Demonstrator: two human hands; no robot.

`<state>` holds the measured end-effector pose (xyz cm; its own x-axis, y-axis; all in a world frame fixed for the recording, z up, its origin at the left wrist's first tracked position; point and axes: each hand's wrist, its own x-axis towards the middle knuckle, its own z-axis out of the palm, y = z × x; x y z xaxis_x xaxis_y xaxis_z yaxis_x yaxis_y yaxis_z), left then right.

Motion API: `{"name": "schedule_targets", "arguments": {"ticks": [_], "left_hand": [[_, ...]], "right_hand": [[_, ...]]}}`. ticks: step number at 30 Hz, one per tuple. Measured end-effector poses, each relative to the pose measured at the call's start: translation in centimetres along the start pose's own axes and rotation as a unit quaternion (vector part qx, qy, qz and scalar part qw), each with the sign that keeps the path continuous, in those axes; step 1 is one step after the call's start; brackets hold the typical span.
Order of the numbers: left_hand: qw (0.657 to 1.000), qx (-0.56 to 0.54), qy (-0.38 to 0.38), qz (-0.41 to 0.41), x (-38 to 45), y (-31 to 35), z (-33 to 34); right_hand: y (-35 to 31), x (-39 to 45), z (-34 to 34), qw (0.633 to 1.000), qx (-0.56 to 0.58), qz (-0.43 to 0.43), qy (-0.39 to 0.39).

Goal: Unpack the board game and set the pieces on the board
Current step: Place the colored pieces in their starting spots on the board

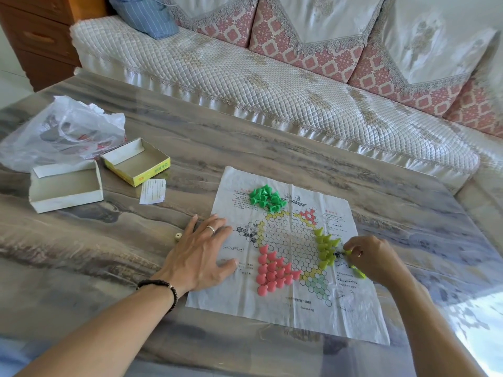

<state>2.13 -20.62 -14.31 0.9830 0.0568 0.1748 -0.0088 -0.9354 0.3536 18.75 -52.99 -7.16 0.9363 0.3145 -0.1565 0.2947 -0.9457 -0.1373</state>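
The right hand [377, 261] is pinching a yellow-green pawn [347, 252] at the paper board's [285, 317] right edge, beside the other yellow-green pawns [325, 247]. The left hand [200, 254], fingers spread, is pressing the board's left edge flat on the counter [272, 148]. Pink pawns [272, 272] and green pawns [265, 198] are sitting on the board.

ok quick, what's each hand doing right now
Left hand: open, fingers spread flat, pressing on the paper board.
Right hand: pinching a yellow-green piece at the board's right edge.
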Motion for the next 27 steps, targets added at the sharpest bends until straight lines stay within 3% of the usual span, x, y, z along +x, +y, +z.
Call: {"name": "schedule_targets", "arguments": {"ticks": [7, 14, 18, 27], "left_hand": [[1.0, -0.002, 0.001, -0.001, 0.1, 0.0, -0.1], [1.0, -0.005, 0.001, 0.0, 0.1, 0.0, -0.1], [1.0, 0.001, 0.001, 0.003, 0.0, -0.1, 0.0], [1.0, -0.001, 0.013, 0.006, 0.1, -0.1, 0.1]], "right_hand": [[-0.1, 0.0, 1.3, 0.998, 0.038, 0.018, 0.056], [0.3, 0.1, 1.5, 0.998, 0.02, 0.024, 0.056], [-0.1, 0.1, 0.7, 0.994, 0.062, 0.023, 0.092], [-1.1, -0.3, 0.6, 0.988, 0.123, 0.041, 0.089]]}}
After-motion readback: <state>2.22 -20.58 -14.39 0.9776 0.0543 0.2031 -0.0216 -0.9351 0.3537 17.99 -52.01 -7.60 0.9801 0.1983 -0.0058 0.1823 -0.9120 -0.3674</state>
